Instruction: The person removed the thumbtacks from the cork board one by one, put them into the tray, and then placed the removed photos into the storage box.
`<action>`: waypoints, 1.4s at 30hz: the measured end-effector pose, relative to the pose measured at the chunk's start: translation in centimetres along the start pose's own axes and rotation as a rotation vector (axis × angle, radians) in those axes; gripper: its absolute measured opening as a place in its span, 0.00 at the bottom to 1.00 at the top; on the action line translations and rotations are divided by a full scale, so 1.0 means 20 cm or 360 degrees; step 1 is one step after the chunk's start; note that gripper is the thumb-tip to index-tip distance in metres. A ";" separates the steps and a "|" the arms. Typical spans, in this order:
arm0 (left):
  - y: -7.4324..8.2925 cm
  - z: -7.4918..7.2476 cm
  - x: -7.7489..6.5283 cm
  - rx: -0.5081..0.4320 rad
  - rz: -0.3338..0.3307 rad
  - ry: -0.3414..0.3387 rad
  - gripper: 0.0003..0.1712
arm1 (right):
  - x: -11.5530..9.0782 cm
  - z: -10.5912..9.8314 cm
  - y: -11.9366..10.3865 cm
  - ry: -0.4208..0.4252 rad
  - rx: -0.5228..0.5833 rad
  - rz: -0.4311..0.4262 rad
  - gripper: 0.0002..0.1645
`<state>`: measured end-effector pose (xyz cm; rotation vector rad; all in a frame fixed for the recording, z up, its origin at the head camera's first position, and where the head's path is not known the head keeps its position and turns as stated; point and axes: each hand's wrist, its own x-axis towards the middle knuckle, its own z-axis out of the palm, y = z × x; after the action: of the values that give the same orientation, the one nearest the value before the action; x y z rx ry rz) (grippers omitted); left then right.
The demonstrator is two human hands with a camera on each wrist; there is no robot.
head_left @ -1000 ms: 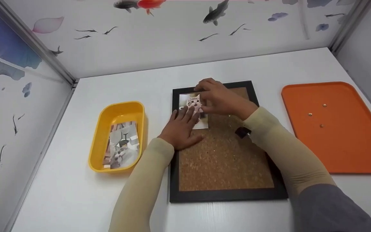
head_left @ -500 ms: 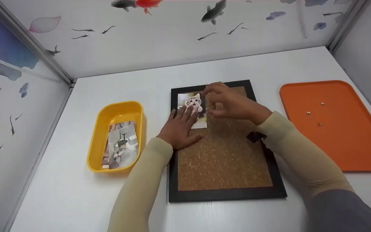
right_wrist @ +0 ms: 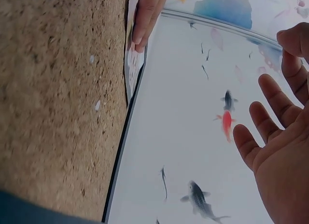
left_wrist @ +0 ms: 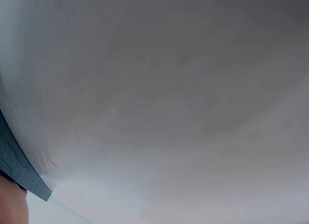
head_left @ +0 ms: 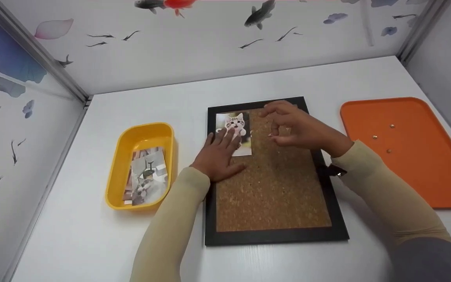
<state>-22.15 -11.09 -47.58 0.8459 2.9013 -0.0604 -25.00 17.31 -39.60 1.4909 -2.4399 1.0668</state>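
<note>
My left hand point(head_left: 218, 156) lies flat with fingers spread on a kitten photo point(head_left: 244, 143) at the upper left of a black-framed cork board point(head_left: 272, 196). Its fingers also show on the photo in the right wrist view. To the right of the photo, my right hand point(head_left: 298, 127) hovers over the cork. Its thumb and index fingertips point(right_wrist: 289, 43) meet while the other fingers are spread; I cannot tell whether something tiny is between them. The left wrist view shows mostly white tabletop and a corner of the frame point(left_wrist: 21, 159).
A yellow tray point(head_left: 116, 166) with several photos point(head_left: 149, 178) stands left of the board. On the right, an orange tray point(head_left: 413, 184) holds three small metallic pins point(head_left: 375, 137). White printed panels enclose the table at the back and sides.
My right hand has moved from the photo's upper right part toward the right, uncovering the kitten's face. My left hand has stayed pressed on the photo.
</note>
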 end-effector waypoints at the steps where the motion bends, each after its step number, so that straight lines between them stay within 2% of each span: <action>1: 0.00 0.00 0.00 -0.0008 0.0003 0.0005 0.54 | -0.01 -0.01 0.00 0.0006 0.0001 0.0004 0.14; 11: 0.01 0.00 -0.01 -0.0015 0.0014 -0.0034 0.53 | -0.22 -0.09 0.06 -0.0010 -0.0048 0.0030 0.18; 16: 0.02 -0.02 -0.01 -0.0002 -0.0002 -0.0066 0.53 | -0.33 -0.15 0.08 -0.0011 -0.0086 0.0169 0.20; 26: 0.02 -0.02 -0.01 -0.0015 0.0024 -0.0030 0.54 | -0.56 -0.27 0.10 0.0130 -0.0180 0.0268 0.23; 32: 0.01 -0.01 -0.01 0.0013 0.0013 -0.0046 0.54 | -0.66 -0.31 0.11 0.0142 -0.0180 0.0322 0.23; 35: 0.00 -0.01 -0.01 0.0005 0.0024 -0.0019 0.54 | -0.71 -0.33 0.10 0.0150 -0.0182 0.0369 0.23; 42: 0.01 -0.02 -0.02 -0.0010 0.0015 -0.0017 0.53 | -0.79 -0.36 0.10 0.0158 -0.0228 0.0449 0.22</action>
<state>-21.86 -11.12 -47.19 0.8553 2.8861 -0.0546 -20.31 34.00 -41.71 1.0495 -2.6453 0.9570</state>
